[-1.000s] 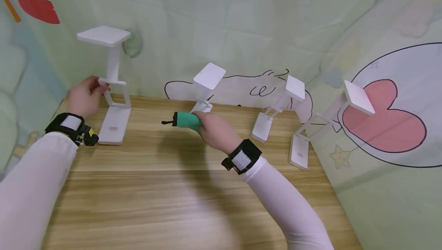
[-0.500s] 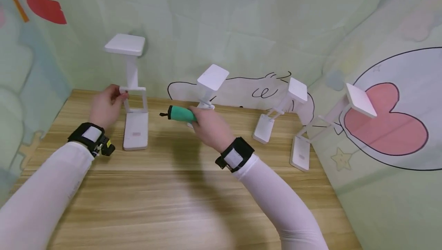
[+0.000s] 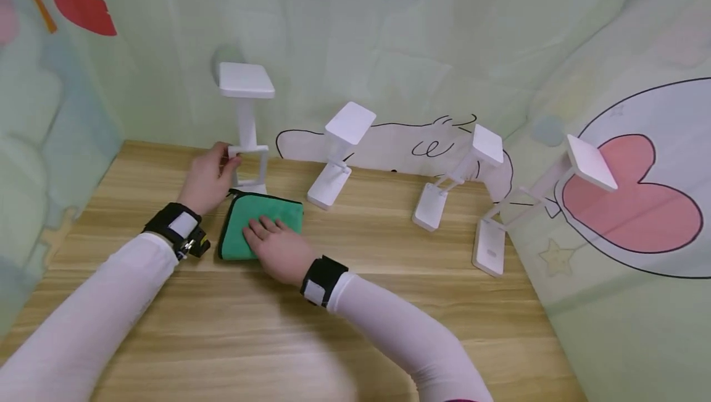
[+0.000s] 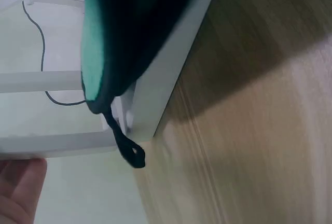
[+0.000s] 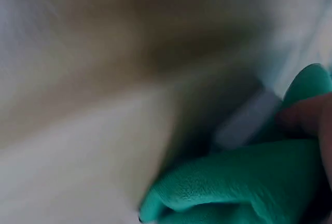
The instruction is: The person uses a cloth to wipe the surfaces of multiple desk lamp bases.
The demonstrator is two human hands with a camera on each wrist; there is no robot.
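My left hand (image 3: 204, 181) pinches the folding frame of the leftmost white desk lamp (image 3: 247, 81), low on its stand. My right hand (image 3: 282, 255) holds a green zip pouch (image 3: 236, 232) with black edging, fingers spread across its top. In front of the lamp, the pouch covers most of its base. The left wrist view has the pouch (image 4: 93, 58) tilted over the lamp base (image 4: 179, 53), its black loop (image 4: 127, 149) hanging down. A digit of the right hand (image 5: 306, 115) presses into the pouch's folded side (image 5: 249, 177) in the right wrist view.
Three more white desk lamps stand along the back and right: one near the middle (image 3: 329, 186), one farther right (image 3: 430, 207), one at the right edge (image 3: 490, 247). A printed cloth wall (image 3: 355, 31) rises behind the wooden table (image 3: 250, 340).
The left hand has shifted the lamp to the right. The right hand has brought the pouch left and nearer, turning its flat face up over the lamp base.
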